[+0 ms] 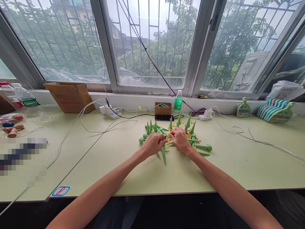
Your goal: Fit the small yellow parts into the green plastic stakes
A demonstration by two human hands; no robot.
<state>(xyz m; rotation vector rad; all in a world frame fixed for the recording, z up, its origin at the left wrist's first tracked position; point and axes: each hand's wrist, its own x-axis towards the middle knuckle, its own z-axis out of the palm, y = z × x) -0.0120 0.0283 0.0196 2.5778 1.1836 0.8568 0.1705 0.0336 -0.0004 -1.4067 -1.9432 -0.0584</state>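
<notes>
My left hand (154,143) is closed, its fingertips pinched at the upper end of a green plastic watering spike (163,156) whose point hangs down toward me. Close by on the right, my right hand (180,139) is closed too, thumb and fingers pressed together; what they hold is too small and covered to make out. Around and behind both hands lies a pile of similar spikes, some upright like this green cone (188,122), others on their side like this capped spike (203,147). Small yellow valve pieces (197,140) are scattered among them.
Behind the pile stand a green-labelled bottle (178,102) and a small cardboard box (163,109) with a phone (164,118). A larger open carton (73,98) is at back left. White cables (105,131) cross the table. Teal and green hangers (274,110) stand at far right.
</notes>
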